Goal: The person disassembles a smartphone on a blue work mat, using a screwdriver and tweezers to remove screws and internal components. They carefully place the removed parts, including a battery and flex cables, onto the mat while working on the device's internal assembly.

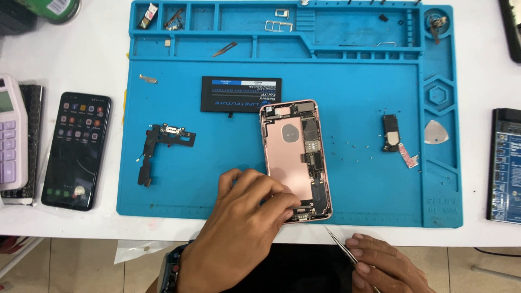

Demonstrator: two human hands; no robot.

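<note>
A person's left hand (244, 217) is resting on the lower end of an opened rose-gold phone shell (296, 160), its fingers (282, 202) curled narrow and pressing on the bottom edge where small parts are showing. The shell is lying face-open on a blue repair mat (347, 179) that is covering a white counter (87, 59), stretching up and away from those fingers.

The right hand (382, 260) is sitting just off the near edge of the counter, its fingers closed around thin metal tweezers (341, 247). The tweezer tips are pointing up toward the shell's lower right corner, near it but not touching.

Just beyond the far end of the shell, a black battery (240, 94) is lying flat. Well to the left of the left fingers, a black flex cable assembly (163, 144) is resting on the mat. Beyond the right hand, to the right of the shell, tiny screws (353, 152) are lying scattered, with a small black speaker module (391, 132) past them. Far to the left, off the mat, a black smartphone (77, 149) with a lit screen is lying beside a pale calculator (11, 135).
</note>
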